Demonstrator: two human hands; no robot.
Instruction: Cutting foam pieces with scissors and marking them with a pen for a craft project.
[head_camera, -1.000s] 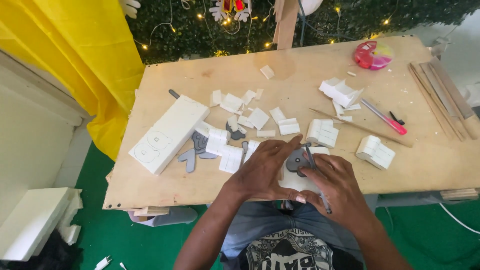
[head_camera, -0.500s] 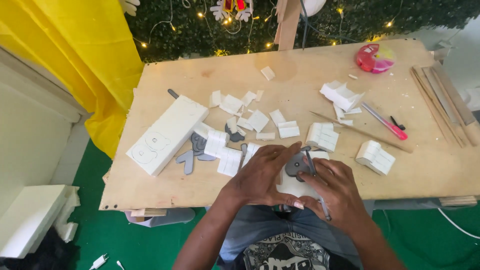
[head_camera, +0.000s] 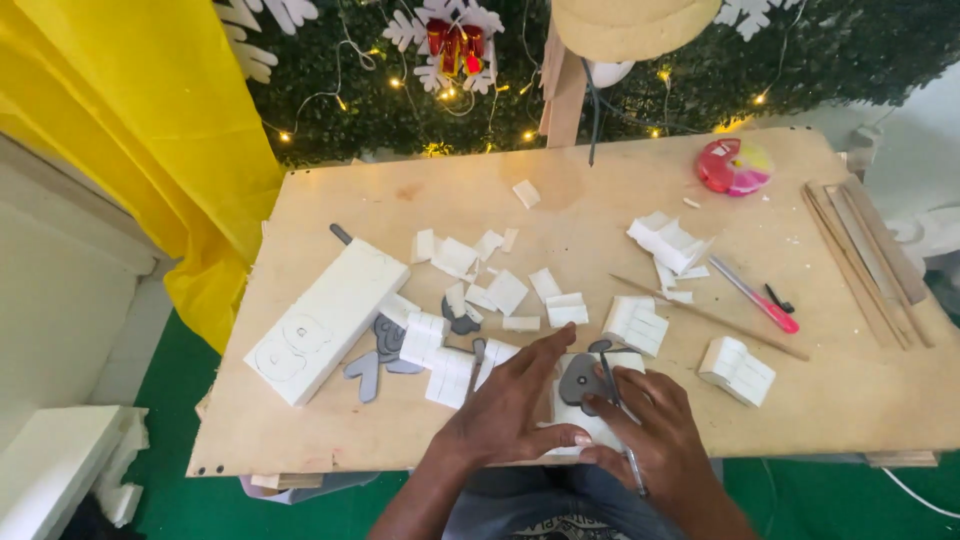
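At the left of the plywood table (head_camera: 700, 160) lies a long white foam block (head_camera: 325, 318) with rounded outlines drawn on its near end. Just right of it lie flat grey cut-out shapes (head_camera: 380, 355), partly under small white foam pieces (head_camera: 440, 360) scattered across the middle of the board.

The left hand (head_camera: 510, 410) lies flat near the front edge, fingers spread and stretched forward, the thumb pressed along the near side of a white foam piece (head_camera: 590, 425). On that piece sits a grey template (head_camera: 578, 380), rounded and roughly heart-shaped, dark against the white foam. The foam piece lies at the table's near edge, between the two hands and touching both.

The right hand (head_camera: 660, 440) rests on the foam's right side, fingers curled together around a thin pen-like tool (head_camera: 620, 420) whose tip reaches the grey template's edge; whether it is a pen or a blade is hard to tell from here.

Further right are a stack of scored foam squares (head_camera: 637, 325), a long thin wooden stick (head_camera: 710, 318) lying at a slant, and another foam stack (head_camera: 737, 370). Behind them sit crumpled foam offcuts (head_camera: 668, 243) and a pink-handled cutter (head_camera: 755, 295). At the far right corner a round pink container (head_camera: 733, 166) stands; its contents are not clear. Wooden slats (head_camera: 865, 262) lie along the right edge.
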